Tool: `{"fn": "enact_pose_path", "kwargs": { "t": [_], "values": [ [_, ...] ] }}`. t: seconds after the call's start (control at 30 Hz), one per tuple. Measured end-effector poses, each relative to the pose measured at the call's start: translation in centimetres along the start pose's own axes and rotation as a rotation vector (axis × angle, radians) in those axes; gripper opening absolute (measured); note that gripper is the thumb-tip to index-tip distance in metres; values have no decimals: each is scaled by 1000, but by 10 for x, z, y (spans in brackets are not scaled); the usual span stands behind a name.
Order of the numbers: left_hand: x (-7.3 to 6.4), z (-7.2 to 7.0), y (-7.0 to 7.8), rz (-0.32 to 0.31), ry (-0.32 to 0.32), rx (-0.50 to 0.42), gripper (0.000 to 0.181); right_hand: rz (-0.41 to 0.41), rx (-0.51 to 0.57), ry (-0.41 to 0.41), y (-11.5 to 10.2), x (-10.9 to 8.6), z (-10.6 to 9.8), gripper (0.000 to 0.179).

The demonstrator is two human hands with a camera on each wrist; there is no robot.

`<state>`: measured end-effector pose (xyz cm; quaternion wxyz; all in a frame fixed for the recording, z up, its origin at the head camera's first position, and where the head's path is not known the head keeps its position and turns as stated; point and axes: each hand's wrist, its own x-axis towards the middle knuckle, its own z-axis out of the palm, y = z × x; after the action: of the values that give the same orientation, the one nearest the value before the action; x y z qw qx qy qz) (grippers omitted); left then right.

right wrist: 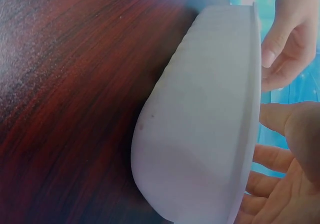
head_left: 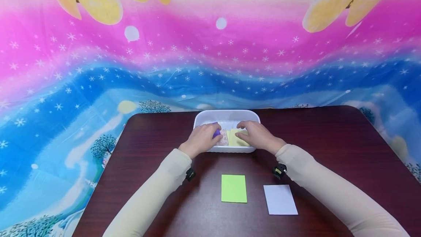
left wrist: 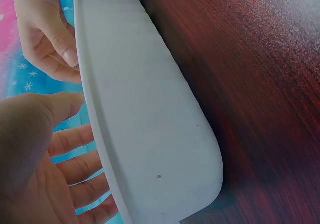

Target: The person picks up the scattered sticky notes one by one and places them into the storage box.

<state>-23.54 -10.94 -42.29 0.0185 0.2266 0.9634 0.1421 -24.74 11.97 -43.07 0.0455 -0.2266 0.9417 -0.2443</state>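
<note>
A white plastic tray [head_left: 227, 149] stands at the far edge of the table, and both hands reach into it from the front. My left hand [head_left: 203, 137] is over its left half, thumb and fingers on either side of a purple item [head_left: 216, 133]; I cannot tell whether they grip it. Beside this lies a pink patterned pad [head_left: 224, 138]. My right hand [head_left: 260, 135] is over the right half, thumb and forefinger spread apart, thumb overlapping a pale yellow notepad [head_left: 234, 139]. In both wrist views, the tray wall [left wrist: 140, 114] hides the fingertips.
A lime-green notepad [head_left: 234, 188] lies on the dark wood-grain table [head_left: 158, 193] in front of the tray. To its right is a white notepad [head_left: 280, 200], near the right forearm. A colourful printed cloth [head_left: 210, 46] hangs behind the table.
</note>
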Motion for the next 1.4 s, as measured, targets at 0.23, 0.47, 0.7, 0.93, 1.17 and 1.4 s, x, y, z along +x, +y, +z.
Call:
{"fn": "enact_pose_path", "kwargs": {
  "t": [0.23, 0.47, 0.7, 0.93, 1.17, 1.4],
  "values": [
    [0, 1, 0, 2, 6, 0, 32, -6, 6, 12, -1, -1, 0, 38],
    [-1, 0, 2, 6, 13, -3, 33, 11, 14, 9, -2, -2, -1, 40],
    [-3, -1, 3, 14, 15, 5, 32, -4, 16, 18, -5, -4, -2, 39],
    [-5, -3, 4, 14, 14, 1, 33, -6, 13, 26, -7, -6, -3, 38],
    [-6, -5, 5, 20, 24, 5, 32, -24, 6, 46, -10, -10, -3, 37],
    [-7, -7, 6, 18, 20, -12, 33, -38, 5, 76, -15, -14, -3, 34]
  ]
}}
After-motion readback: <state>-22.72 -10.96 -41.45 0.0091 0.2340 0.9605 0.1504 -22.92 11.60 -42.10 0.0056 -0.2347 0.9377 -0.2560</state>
